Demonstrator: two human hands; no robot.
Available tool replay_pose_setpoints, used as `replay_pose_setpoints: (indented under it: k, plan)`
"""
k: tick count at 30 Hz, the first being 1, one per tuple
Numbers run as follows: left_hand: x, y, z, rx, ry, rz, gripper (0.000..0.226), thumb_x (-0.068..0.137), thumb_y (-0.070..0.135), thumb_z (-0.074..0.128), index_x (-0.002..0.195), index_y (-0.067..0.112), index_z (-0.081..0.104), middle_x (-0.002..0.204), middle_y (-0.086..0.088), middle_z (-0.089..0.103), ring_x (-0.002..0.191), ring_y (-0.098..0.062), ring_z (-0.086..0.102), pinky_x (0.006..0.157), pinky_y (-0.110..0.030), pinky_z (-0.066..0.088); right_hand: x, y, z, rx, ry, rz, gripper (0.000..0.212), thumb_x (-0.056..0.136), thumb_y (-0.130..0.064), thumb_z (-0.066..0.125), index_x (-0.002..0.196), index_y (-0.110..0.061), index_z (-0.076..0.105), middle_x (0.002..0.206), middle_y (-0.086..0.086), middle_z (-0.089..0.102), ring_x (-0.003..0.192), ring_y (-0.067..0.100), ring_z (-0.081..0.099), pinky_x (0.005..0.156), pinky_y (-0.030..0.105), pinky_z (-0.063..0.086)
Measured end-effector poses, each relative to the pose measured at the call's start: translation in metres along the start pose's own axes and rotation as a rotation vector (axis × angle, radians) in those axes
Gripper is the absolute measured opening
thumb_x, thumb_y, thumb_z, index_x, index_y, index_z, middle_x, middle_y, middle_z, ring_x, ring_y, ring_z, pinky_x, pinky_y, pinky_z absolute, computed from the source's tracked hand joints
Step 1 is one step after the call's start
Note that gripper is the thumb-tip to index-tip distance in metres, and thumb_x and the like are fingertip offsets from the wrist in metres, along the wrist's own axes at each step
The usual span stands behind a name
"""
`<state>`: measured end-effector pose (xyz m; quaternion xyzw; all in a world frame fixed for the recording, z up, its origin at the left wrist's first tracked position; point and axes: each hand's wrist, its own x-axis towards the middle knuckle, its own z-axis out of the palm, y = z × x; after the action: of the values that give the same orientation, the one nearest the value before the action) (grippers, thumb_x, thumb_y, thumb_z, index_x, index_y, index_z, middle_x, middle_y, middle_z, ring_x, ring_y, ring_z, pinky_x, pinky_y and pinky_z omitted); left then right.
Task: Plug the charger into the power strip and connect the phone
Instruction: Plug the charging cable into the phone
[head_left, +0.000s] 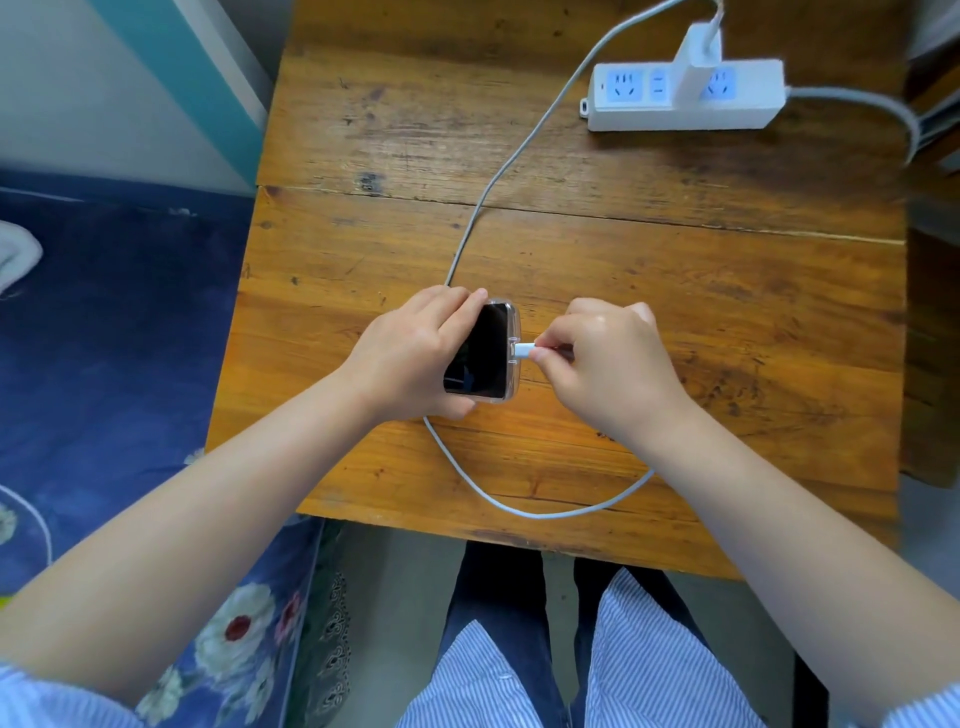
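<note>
**Plug end at the phone's edge**

In the middle of the frame, the left hand is wrapped around a phone in a clear case. Its fingers curl over the top edge and the thumb is under the bottom edge, so the hand hides the left part of the phone. The screen is dark.

The right hand is just to the right of the phone. Its fingers pinch tight on the small white plug end of the cable. The tip of the plug touches the phone's right edge. You cannot tell how far in it goes, because the clear case and the fingertips cover that spot.

The cable runs out from under the right wrist, loops along the bottom edge of the wooden worktop, then goes under the left hand. It comes out above that hand and climbs to the upper right of the frame. There it meets the white charger, which stands in the white power strip. The cable's top bend is cut off by the frame edge. The power strip's own grey cord bends off the worktop's right side.

A blue flowered bed cover fills the left of the frame.
</note>
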<state>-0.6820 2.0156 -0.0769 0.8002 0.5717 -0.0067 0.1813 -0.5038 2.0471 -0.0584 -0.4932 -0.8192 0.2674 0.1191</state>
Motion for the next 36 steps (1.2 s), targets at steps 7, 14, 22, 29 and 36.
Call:
replay_pose_setpoints:
  k: [7, 14, 22, 29, 36]
  plan:
    - [0.003, 0.000, -0.002, 0.065, 0.014, 0.011, 0.097, 0.031, 0.026, 0.091, 0.110, -0.017, 0.055, 0.101, -0.032, 0.067, 0.092, -0.046, 0.065, 0.066, -0.050, 0.058, 0.001, -0.005, 0.000, 0.070, 0.002, 0.101, 0.013, 0.082, -0.012, 0.059, 0.083, -0.002, 0.068, 0.085, 0.015, 0.066, 0.085, 0.032, 0.057, 0.084, 0.041, 0.038]
    - [0.005, 0.000, -0.002, 0.131, -0.028, 0.050, 0.097, 0.027, 0.027, 0.089, 0.107, -0.017, 0.057, 0.096, -0.032, 0.068, 0.088, -0.045, 0.066, 0.061, -0.049, 0.058, 0.002, -0.005, 0.003, 0.151, -0.054, 0.127, 0.013, 0.081, -0.010, 0.061, 0.083, 0.001, 0.067, 0.085, 0.018, 0.066, 0.084, 0.032, 0.058, 0.084, 0.049, 0.045]
    - [0.001, -0.016, -0.003, 0.209, -0.072, 0.048, 0.096, 0.030, 0.029, 0.090, 0.110, -0.013, 0.057, 0.098, -0.028, 0.068, 0.092, -0.042, 0.066, 0.066, -0.045, 0.058, 0.006, 0.008, 0.022, 0.279, -0.164, 0.140, 0.012, 0.081, -0.013, 0.062, 0.085, -0.003, 0.068, 0.086, 0.015, 0.068, 0.076, 0.018, 0.052, 0.067, 0.026, 0.036]
    - [0.004, -0.063, -0.001, 0.163, -0.124, -0.177, 0.098, 0.064, 0.036, 0.076, 0.140, 0.005, 0.023, 0.142, -0.015, 0.039, 0.133, -0.028, 0.032, 0.101, -0.038, 0.041, 0.016, 0.036, 0.031, 0.183, -0.215, 0.193, 0.014, 0.084, -0.010, 0.056, 0.093, -0.002, 0.063, 0.084, 0.021, 0.068, 0.082, 0.033, 0.059, 0.065, 0.035, 0.037]
    - [0.030, -0.069, 0.013, 0.250, -0.250, -0.195, 0.099, 0.068, 0.039, 0.071, 0.143, 0.009, 0.014, 0.142, -0.010, 0.035, 0.131, -0.026, 0.030, 0.104, -0.034, 0.037, 0.022, 0.059, 0.035, 0.025, -0.199, 0.258, 0.025, 0.092, -0.012, 0.042, 0.108, -0.002, 0.059, 0.109, 0.019, 0.065, 0.105, 0.034, 0.056, 0.092, 0.045, 0.045]
